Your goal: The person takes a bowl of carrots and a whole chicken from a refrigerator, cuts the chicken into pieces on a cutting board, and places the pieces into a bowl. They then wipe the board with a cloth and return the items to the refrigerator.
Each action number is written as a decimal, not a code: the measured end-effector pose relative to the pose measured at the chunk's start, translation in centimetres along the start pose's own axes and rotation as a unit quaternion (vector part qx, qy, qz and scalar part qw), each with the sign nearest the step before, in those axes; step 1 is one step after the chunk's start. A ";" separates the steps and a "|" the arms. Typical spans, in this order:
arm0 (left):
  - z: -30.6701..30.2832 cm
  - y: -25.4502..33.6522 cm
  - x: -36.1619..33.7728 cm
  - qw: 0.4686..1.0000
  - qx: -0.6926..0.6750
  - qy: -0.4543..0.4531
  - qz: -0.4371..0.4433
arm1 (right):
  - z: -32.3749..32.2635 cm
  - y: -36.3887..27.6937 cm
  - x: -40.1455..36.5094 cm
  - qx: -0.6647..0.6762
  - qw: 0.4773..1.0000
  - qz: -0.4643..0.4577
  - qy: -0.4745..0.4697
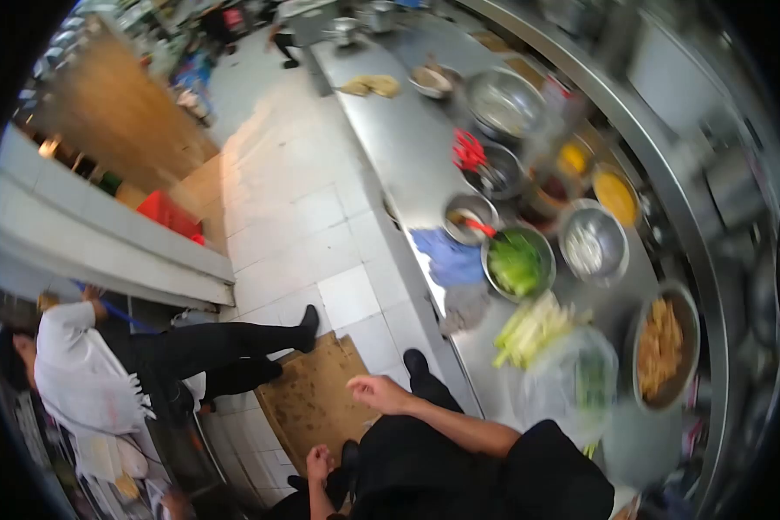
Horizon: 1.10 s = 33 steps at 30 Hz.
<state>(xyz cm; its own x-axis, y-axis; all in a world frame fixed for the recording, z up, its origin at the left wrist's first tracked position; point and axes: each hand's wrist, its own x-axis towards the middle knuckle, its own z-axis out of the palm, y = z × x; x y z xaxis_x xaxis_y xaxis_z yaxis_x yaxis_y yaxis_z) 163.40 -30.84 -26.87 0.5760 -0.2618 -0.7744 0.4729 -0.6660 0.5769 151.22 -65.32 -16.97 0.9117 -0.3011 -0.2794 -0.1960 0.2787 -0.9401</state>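
Note:
My right hand [380, 394] is held out over the floor in front of my body, its fingers curled in, with nothing visible in it. Lower and to the left, my left hand [321, 464] is also loosely curled, and no object shows in it. Neither touches anything. A stained cardboard sheet [316, 390] lies on the floor below them. To the right is a steel counter [485, 342]. Nearest on it are a clear plastic bag [546, 381] with something green inside, a pile of pale green cut stalks [533, 329] and a bowl of green leaves [518, 264].
Along the counter stand a pan of brown pieces [659, 351], a steel bowl [594, 243], a yellow-filled container [615, 195], red-handled tools [469, 149] and a blue cloth [449, 257]. A co-worker in white [69, 355] stands at left, one leg stretched across the tiled floor [308, 217].

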 end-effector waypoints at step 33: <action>33.7 8.7 -32.0 0.423 0.237 -0.596 0.640 | 25.3 2.9 -65.3 -0.243 0.514 0.388 0.725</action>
<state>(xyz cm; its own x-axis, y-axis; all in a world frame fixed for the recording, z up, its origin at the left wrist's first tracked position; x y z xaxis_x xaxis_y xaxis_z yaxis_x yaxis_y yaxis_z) 126.61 -51.83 -5.87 -0.7211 -0.5986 0.3489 -0.0686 0.5628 0.8237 100.27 -21.81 3.49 -0.6684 -0.7327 -0.1279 -0.6861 0.6738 -0.2743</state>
